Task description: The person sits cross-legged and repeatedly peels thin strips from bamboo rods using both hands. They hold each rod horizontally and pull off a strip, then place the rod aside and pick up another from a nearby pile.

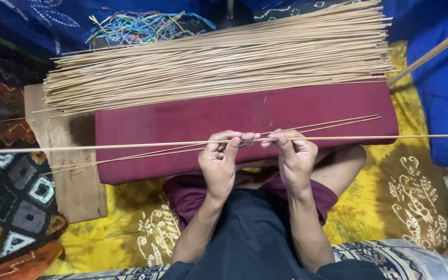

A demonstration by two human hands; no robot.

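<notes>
While both hands meet over the maroon cushion, the left hand and right hand pinch one long thin stick held level; its right end runs off the frame. Two more sticks pass beneath, partly hidden by fingers. A stick pile lies beyond.

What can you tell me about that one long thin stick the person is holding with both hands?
The long stick is a pale tan, very thin, straight strip, like split bamboo or reed. It lies almost level across the whole picture, past the maroon cloth's edges on both sides. The left hand and right hand pinch it near its middle with fingertips. Two or three shorter, similar strips cross beneath it at a slight slant.
</notes>
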